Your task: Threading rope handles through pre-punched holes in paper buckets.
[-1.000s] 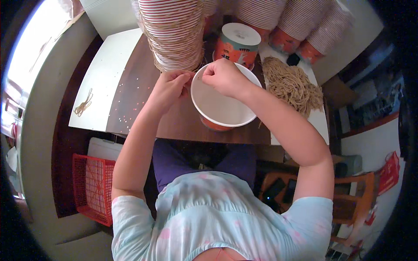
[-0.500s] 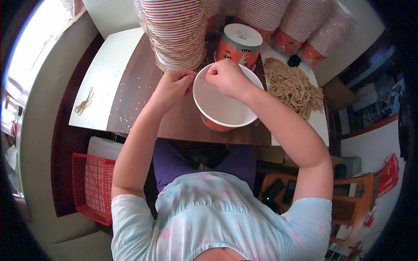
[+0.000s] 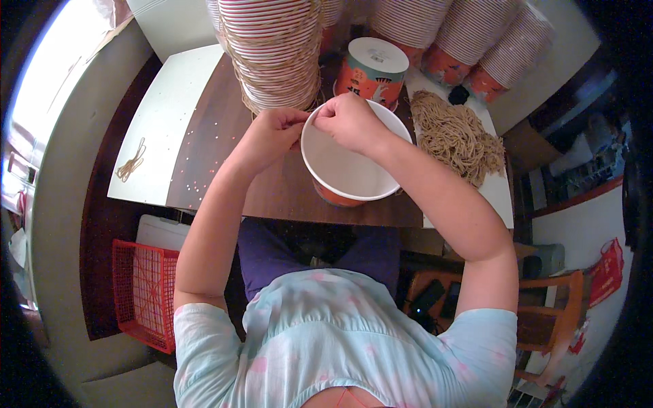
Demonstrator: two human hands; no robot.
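Landmark: white-lined paper bowl [image 3: 354, 160], orange outside, standing upright on the brown desk [image 3: 224, 156] near its front edge.

Left hand [image 3: 272, 132] sits just left of the bowl's rim, fingers pinched narrow on something small at the rim. Looks like a thin string or band, but too small to tell for sure. Right hand [image 3: 350, 122] is over the bowl's far rim, fingertips also pinched tight, meeting the left hand's fingers at the rim's upper-left. Both grips closed down on that same small item, as far as I can judge.

Around the bowl: tall stack of striped bowls [image 3: 275, 54] tied with twine, just behind and left. Lidded orange tub [image 3: 373, 68] directly behind. Pile of tan strings [image 3: 452, 136] to the right, near. More bowl stacks [image 3: 469, 37] behind that. Loose bit of twine [image 3: 132, 160] well to the left on the white board. Red crate [image 3: 146, 289] on the floor, below-left.

Risks, my read:
- Bowl is light and empty; a sideways pull at the rim could tip it or slide it off the desk's front edge.
- Pinched item could slip out, since both grips hold by the fingertips only.
- An elbow swing could nudge the tied stack.

Versus a second ago: hands sit in nearly the same place at the rim, bowl hasn't shifted, pinch unchanged.
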